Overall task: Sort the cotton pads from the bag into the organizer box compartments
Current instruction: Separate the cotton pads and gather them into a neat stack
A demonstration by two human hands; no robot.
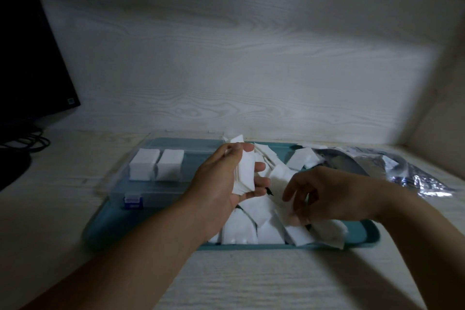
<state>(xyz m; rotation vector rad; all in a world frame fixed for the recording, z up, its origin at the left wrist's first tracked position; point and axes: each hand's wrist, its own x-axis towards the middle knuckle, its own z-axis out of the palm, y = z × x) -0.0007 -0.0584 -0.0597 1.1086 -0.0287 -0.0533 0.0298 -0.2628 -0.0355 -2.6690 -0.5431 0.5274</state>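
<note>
We work at a pale wood-grain desk (251,282), with a dark monitor (30,45) standing at its far left. On it lies a teal tray (362,234), and on the tray's left part sits the clear organizer box (161,191), in which two neat stacks of pads (157,167) stand side by side in the back compartments; the rest of the box looks unfilled as far as we can see. The crumpled plastic bag (415,173) lies off the tray's right end. A loose heap of cotton pads (261,221) covers the right half of the tray. Our left hand (226,176) holds a gathered stack of pads (245,171) upright, fingers curled round its edge. Our right hand (324,194) reaches down into the heap with fingers bent; the picture is blurred there, so we cannot tell whether it has pinched a pad. We judge the risks to be these: the held stack may fan out or slip if the grip loosens while another pad is added, the right hand may lift several clinging pads at once, and pads near the tray's front edge could be nudged onto the desk.
</note>
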